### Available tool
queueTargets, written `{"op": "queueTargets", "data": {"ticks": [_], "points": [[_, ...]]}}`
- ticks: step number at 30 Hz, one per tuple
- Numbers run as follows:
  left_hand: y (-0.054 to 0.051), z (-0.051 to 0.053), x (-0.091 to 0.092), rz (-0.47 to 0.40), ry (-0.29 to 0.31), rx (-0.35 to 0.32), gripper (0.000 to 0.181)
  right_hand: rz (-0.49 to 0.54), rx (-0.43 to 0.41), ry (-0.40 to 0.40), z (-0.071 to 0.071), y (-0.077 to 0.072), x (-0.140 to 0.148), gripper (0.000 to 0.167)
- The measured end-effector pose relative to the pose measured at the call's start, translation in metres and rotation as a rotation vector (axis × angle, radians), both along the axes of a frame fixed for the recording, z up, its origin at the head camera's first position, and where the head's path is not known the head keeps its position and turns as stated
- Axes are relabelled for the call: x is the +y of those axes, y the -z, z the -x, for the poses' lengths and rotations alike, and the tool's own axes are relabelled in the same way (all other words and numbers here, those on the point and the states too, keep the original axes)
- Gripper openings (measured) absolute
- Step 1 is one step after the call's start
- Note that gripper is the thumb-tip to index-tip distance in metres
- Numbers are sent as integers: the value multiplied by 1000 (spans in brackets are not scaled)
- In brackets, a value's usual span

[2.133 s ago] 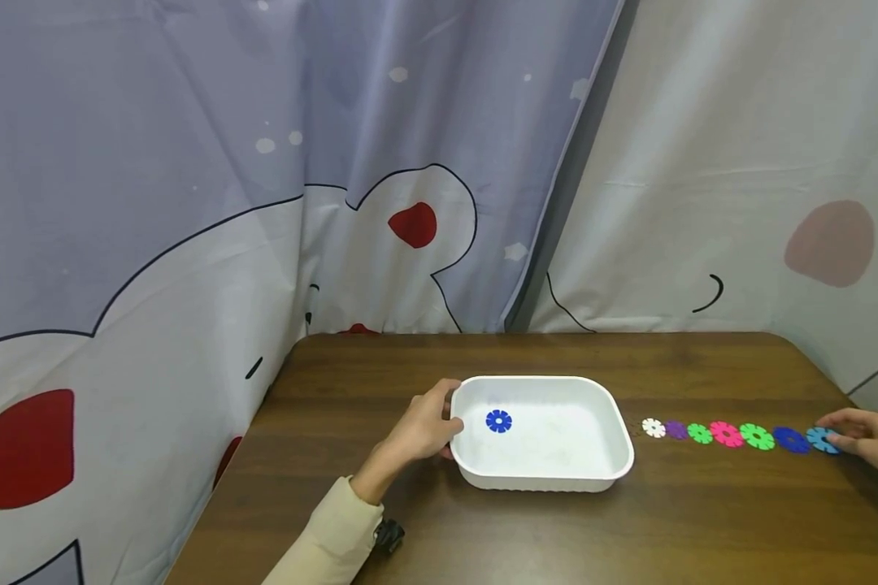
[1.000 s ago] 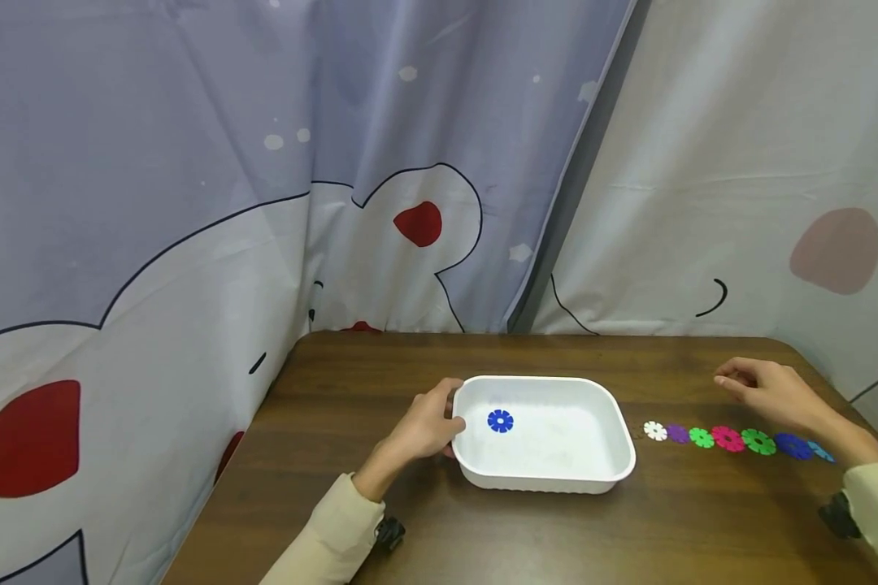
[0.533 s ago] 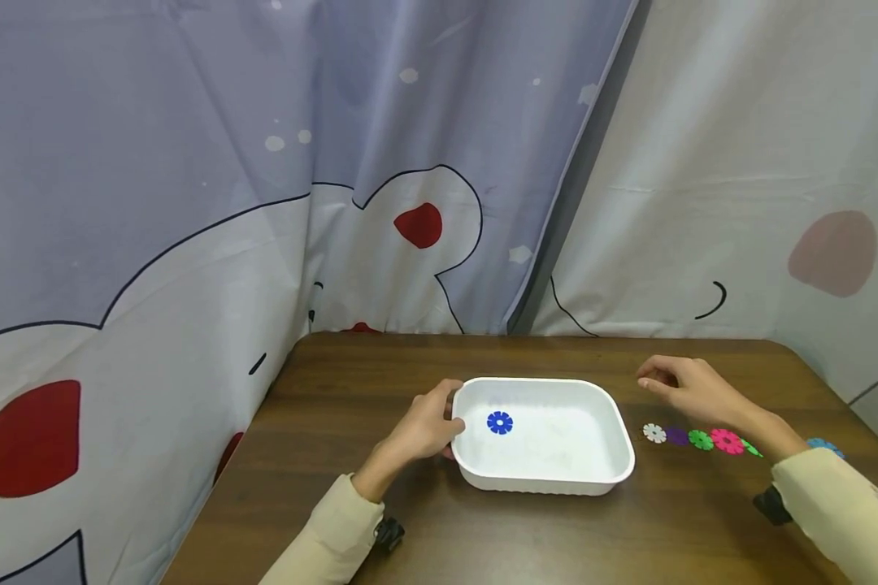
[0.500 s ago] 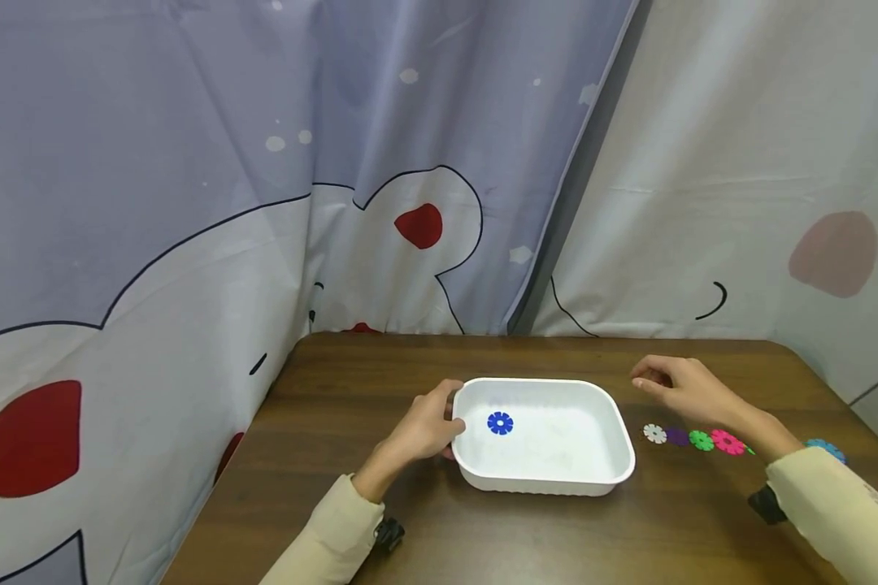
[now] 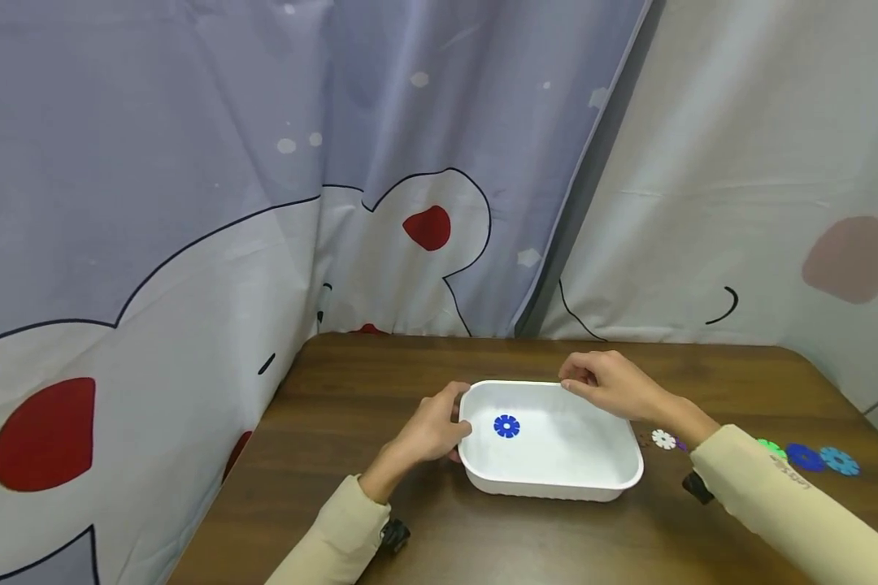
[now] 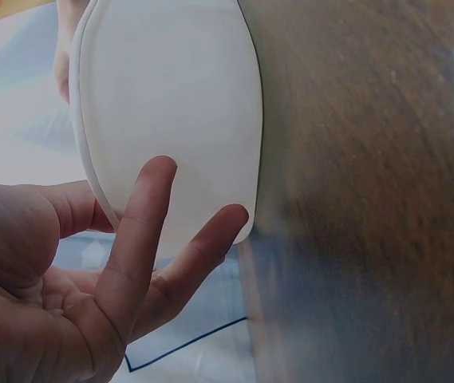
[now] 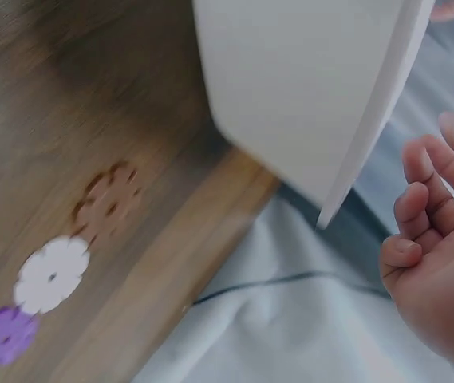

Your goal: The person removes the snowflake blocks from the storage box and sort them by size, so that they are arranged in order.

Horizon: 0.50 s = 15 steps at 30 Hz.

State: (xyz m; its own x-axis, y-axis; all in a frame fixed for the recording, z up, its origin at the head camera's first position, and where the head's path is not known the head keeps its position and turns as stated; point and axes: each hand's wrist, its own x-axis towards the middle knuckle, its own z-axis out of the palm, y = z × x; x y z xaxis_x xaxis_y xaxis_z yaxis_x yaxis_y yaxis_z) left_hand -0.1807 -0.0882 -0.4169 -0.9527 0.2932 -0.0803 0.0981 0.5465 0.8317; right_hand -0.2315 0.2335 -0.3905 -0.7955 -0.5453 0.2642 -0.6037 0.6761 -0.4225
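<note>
The white plastic tray [image 5: 556, 463] stands on the table with one dark blue snowflake disc [image 5: 506, 426] lying in its left part. My left hand [image 5: 426, 429] grips the tray's left end. In the left wrist view the fingers of that hand [image 6: 83, 279] spread along the tray's outer wall, with another digit at the rim. My right hand [image 5: 615, 383] hovers over the tray's far right rim. Seen in the right wrist view, this hand [image 7: 442, 247] has loosely curled fingers, and nothing shows in them. The right forearm hides part of a row of snowflake discs.
Right of the tray the row includes brown [image 7: 108, 201], white [image 5: 663, 439], purple [image 7: 6, 335], green [image 5: 771, 448], dark blue [image 5: 805, 457] and light blue [image 5: 840, 461] discs on the wooden table [image 5: 527, 544]. A printed curtain [image 5: 227, 268] hangs behind the table.
My right hand has left the light blue disc at the row's right end and moved left to the tray. My left hand has stayed on the tray, which keeps its place.
</note>
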Motion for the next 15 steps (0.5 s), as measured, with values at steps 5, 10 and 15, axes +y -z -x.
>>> {"op": "queueTargets", "data": {"ticks": [5,10,15], "points": [[1,0,1,1,5,6,62,-44,24,-69,3,7,-20,8],[2,0,1,-6,12,2,62,-104,29,-125,6,11,-36,11],[3,1,0,-23,4,3,63,-172,2,-177,9,14,-55,10]]}}
